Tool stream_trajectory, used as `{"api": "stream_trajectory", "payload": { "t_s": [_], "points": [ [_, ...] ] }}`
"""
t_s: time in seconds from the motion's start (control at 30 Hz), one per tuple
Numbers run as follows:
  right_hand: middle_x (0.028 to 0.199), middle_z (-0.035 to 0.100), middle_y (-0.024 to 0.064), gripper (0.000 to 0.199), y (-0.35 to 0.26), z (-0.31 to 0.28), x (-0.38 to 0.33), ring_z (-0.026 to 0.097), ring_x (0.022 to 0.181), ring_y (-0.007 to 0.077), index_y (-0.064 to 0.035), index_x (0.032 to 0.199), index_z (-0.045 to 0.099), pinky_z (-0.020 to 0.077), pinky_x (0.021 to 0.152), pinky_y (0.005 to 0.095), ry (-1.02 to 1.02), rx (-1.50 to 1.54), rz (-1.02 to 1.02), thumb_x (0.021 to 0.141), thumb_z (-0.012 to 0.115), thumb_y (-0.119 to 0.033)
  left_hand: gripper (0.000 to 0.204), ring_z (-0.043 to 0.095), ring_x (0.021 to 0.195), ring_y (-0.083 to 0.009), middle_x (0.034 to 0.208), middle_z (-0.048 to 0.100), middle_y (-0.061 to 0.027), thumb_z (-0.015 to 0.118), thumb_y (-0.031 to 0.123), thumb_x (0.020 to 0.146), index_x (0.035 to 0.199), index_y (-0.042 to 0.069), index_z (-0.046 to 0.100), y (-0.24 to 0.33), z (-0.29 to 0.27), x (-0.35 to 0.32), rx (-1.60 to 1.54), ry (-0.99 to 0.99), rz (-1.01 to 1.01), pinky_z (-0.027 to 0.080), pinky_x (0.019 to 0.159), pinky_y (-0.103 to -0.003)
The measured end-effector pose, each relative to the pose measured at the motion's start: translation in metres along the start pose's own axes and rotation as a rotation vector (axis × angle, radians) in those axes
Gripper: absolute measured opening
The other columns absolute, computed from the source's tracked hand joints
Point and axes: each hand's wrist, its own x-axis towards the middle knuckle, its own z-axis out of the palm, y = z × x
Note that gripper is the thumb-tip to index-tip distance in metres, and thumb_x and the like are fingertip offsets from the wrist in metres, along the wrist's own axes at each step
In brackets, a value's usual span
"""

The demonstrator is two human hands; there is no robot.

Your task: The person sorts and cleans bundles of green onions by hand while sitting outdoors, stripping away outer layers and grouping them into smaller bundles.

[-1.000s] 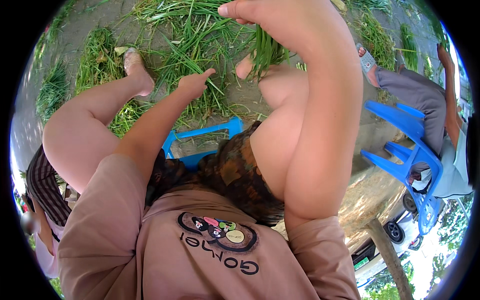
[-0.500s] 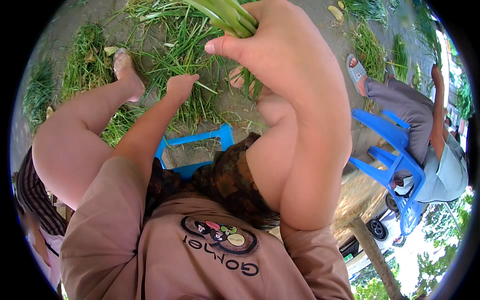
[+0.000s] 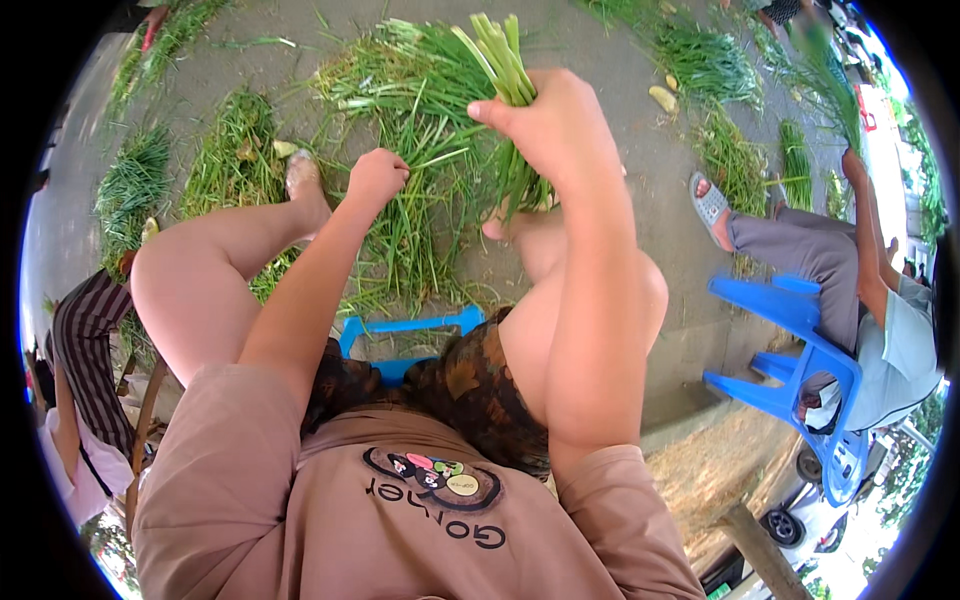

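- Far left, a tangled pile of cut greens [image 3: 238, 165] sits on the ground beside the left foot [image 3: 305, 182]; that foot is best planted there, off the stems.
- Moving right, here's the left hand [image 3: 378, 178] over the middle: its fingers are closed, apparently pinching a thin pale stalk [image 3: 440, 159] that pokes out to the right. A light fingertip pinch looks right for something this slender; squeeze hard and it may snap.
- Below it, between the legs, the loose green stalks [image 3: 410, 235] sprawl across the ground, lying every which way. Picking one stalk at a time, drawn out along its length, should avoid dragging neighbours with it.
- And now the star of the show, the bunch of green stalks [image 3: 507, 72], held aloft right of centre: pale ends to the far side, leafy ends hanging toward the near side, beside the right foot.
- The right hand [image 3: 568, 125] has it, fingers wrapped around the stalks, thumb reaching left. Firm enough to stop slipping, gentle enough to spare the stems, that's the balance! The pale ends look slightly uneven and fanned; evening them up would make a neater bundle.
- Out right, another heap of greens [image 3: 710, 65] lies well apart, safely beyond the bunch.
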Motion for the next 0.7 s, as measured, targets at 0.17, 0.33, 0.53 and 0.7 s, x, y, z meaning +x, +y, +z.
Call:
{"api": "stream_trajectory", "payload": {
  "t_s": [0.17, 0.33, 0.53, 0.7],
  "points": [
    [0.072, 0.068, 0.014, 0.032, 0.003, -0.004, -0.002, 0.065, 0.069, 0.0238, -0.0006, 0.086, 0.07, 0.0496, 0.068, 0.0368, 0.081, 0.098, 0.061, 0.072, 0.076, -0.029, 0.02, 0.068, 0.081, -0.018, 0.091, 0.07, -0.0107, 0.064, 0.013, 0.087, 0.102, 0.001, 0.069, 0.007, -0.051, -0.035, -0.79, -0.237, -0.227, 0.055, 0.075, -0.031],
    [0.071, 0.069, 0.0078, 0.027, 0.003, 0.018, 0.002, 0.064, 0.069, 0.0155, 0.0009, 0.079, 0.07, 0.0492, 0.067, 0.0325, 0.013, 0.379, 0.104, 0.075, 0.076, -0.025, 0.023, 0.067, 0.09, -0.014, 0.098, 0.069, -0.01, 0.055, 0.009, 0.095, 0.115, -0.001, 0.062, 0.05, -0.103, -0.06, -1.126, -0.26, -0.12, 0.055, 0.077, -0.024],
    [0.067, 0.067, 0.0094, 0.024, 0.004, 0.053, 0.004, 0.062, 0.059, 0.015, 0.0049, 0.078, 0.068, 0.0482, 0.058, 0.0303, -0.085, 0.636, 0.127, 0.076, 0.076, -0.018, 0.02, 0.067, 0.089, -0.0131, 0.102, 0.068, -0.0071, 0.056, 0.007, 0.094, 0.111, 0.002, 0.063, 0.083, -0.133, -0.09, -1.136, -0.21, -0.01, 0.054, 0.077, -0.024],
    [0.071, 0.067, 0.0109, 0.026, 0.001, 0.076, 0.008, 0.062, 0.063, 0.0153, 0.006, 0.088, 0.068, 0.0483, 0.058, 0.0305, -0.063, 0.661, 0.058, 0.077, 0.075, -0.016, 0.015, 0.064, 0.09, -0.0127, 0.097, 0.067, -0.0056, 0.056, 0.002, 0.091, 0.106, 0.0, 0.061, 0.079, -0.125, -0.089, -1.19, -0.154, 0.04, 0.054, 0.077, -0.027]
  ]
}}
